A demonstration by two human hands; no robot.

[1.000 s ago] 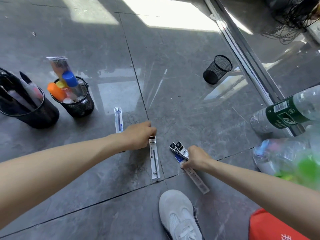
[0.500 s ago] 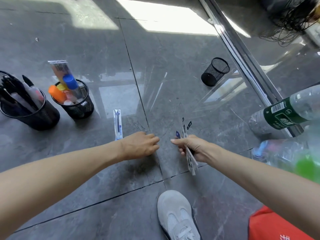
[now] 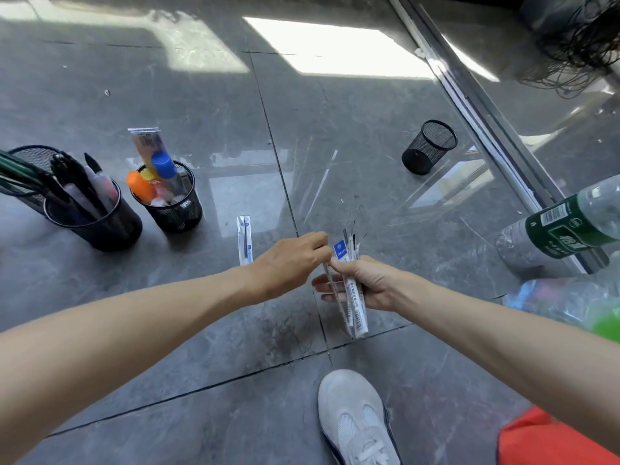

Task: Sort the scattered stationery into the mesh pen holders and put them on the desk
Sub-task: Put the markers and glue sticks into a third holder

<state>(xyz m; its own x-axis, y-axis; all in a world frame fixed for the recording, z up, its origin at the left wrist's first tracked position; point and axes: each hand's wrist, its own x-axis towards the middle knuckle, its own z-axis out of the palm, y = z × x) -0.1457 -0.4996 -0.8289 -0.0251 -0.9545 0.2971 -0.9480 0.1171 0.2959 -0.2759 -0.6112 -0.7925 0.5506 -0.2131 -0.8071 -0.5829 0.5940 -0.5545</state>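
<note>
My right hand (image 3: 364,283) grips a bundle of refill packets (image 3: 354,302), standing upright above the floor. My left hand (image 3: 290,263) pinches one thin packet at the left side of that bundle. One more refill packet (image 3: 244,239) lies flat on the floor to the left of my hands. Two black mesh holders stand at the left: one (image 3: 97,216) with pens and markers, one (image 3: 174,209) with glue sticks and a packet. A third mesh holder (image 3: 427,152), with nothing showing inside, stands far right of centre.
Grey floor tiles lie underfoot, with my white shoe (image 3: 355,421) at the bottom. Plastic bottles (image 3: 570,226) lie at the right beside a metal rail (image 3: 486,105). Tangled black cables (image 3: 583,41) sit top right. Part of another mesh holder (image 3: 23,162) shows at the left edge.
My left hand picked a packet off the floor and brought it to the bundle. My right hand lifted its packets from the floor and turned them upright.
</note>
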